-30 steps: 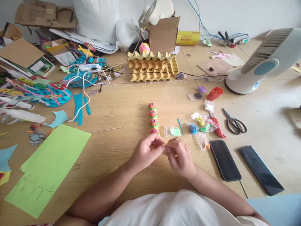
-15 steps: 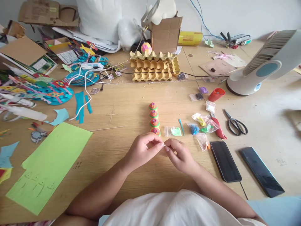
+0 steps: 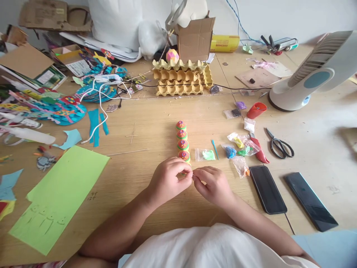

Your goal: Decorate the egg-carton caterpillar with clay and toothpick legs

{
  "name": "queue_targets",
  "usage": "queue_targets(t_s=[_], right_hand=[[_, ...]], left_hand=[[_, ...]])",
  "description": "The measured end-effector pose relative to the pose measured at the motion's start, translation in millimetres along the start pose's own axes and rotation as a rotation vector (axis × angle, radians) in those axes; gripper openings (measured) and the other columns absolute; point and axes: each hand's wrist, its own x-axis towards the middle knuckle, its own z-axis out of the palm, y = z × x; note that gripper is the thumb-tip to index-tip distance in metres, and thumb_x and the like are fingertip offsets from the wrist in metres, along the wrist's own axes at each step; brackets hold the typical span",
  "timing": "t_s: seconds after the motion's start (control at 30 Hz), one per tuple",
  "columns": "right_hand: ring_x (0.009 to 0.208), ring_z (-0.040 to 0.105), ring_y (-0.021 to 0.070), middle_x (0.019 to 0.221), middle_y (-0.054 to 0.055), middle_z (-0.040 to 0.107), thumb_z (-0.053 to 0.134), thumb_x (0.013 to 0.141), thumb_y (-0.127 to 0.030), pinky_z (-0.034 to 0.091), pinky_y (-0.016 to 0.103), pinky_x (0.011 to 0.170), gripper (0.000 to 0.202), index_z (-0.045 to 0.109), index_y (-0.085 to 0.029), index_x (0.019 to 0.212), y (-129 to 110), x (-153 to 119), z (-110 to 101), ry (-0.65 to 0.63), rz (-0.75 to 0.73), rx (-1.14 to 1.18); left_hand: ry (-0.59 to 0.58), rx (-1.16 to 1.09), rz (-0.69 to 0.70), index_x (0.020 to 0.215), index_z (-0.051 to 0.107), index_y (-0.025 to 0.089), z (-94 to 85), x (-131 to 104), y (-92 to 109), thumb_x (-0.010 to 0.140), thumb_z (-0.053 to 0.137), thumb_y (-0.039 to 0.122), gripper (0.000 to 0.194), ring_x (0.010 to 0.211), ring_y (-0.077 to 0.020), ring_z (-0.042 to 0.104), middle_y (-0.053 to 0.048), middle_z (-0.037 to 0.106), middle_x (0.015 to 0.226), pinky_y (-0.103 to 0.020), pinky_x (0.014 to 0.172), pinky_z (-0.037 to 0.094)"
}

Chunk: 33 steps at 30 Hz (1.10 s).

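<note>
My left hand (image 3: pixel 171 179) and my right hand (image 3: pixel 213 184) meet fingertip to fingertip over the table, both closed in a pinch. Whatever sits between the fingertips is too small to name. Just beyond my left hand runs a row of small decorated domes (image 3: pixel 182 144), red on top with green and yellow bands; the nearest is partly hidden by my fingers. A small bag with pale green clay (image 3: pixel 208 155) lies beyond my right hand, and beside it is a thin blue stick tool (image 3: pixel 215 149).
Right of my hands lie bags of blue clay (image 3: pixel 230 152) and yellow clay (image 3: pixel 238 142), scissors (image 3: pixel 279 144), a red-handled knife (image 3: pixel 260 150) and two phones (image 3: pixel 268 190). Egg cartons (image 3: pixel 180 80) and a white fan (image 3: pixel 309 78) stand farther back. Green paper (image 3: pixel 69 182) lies left.
My fingertips have shifted slightly; a small whitish bit seen between them before is now mostly hidden. The right hand's fingers have curled a little closer to the left. The view has moved slightly.
</note>
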Motion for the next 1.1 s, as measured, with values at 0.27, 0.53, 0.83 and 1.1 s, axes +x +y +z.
queue_targets(t_s=[0.27,0.53,0.83,1.1], right_hand=[[0.067,0.065,0.0152,0.082,0.004,0.074,0.059,0.094,-0.01,0.048,0.028,0.065,0.01,0.061,-0.02,0.093,4.0,-1.8,3.2,0.163,-0.099,-0.154],[0.067,0.064,0.0174,0.082,0.006,0.073,0.06,0.096,-0.015,0.047,0.03,0.064,0.006,0.064,-0.02,0.096,3.2,-3.2,4.7,0.171,-0.108,-0.226],[0.074,0.066,0.0196,0.086,0.007,0.075,0.057,0.099,-0.019,0.049,0.032,0.067,0.01,0.067,-0.021,0.101,1.7,-3.4,7.8,0.139,-0.128,-0.32],[0.069,0.063,0.0171,0.08,0.006,0.071,0.055,0.098,-0.017,0.049,0.029,0.065,0.013,0.065,-0.02,0.091,5.7,-0.2,7.7,0.131,-0.014,-0.067]], left_hand=[[0.134,-0.154,-0.058,0.084,0.064,0.02,22.9,-3.2,-0.4,0.088,0.062,0.01,0.012,0.083,-0.0175,0.067,-0.003,0.072,0.086,-0.031,0.08,0.054],[0.219,-0.306,-0.179,0.086,0.062,0.02,39.8,-13.7,1.5,0.096,0.057,0.017,0.011,0.088,-0.0181,0.066,-0.005,0.069,0.089,-0.031,0.083,0.054],[0.277,-0.41,-0.257,0.087,0.06,0.02,44.8,-18.9,2.3,0.099,0.056,0.027,0.015,0.091,-0.0185,0.066,-0.006,0.068,0.092,-0.032,0.087,0.056],[0.221,-0.437,-0.282,0.088,0.058,0.019,44.9,-14.6,-1.4,0.1,0.055,0.026,0.015,0.082,-0.0152,0.063,-0.003,0.064,0.086,-0.027,0.079,0.054]])
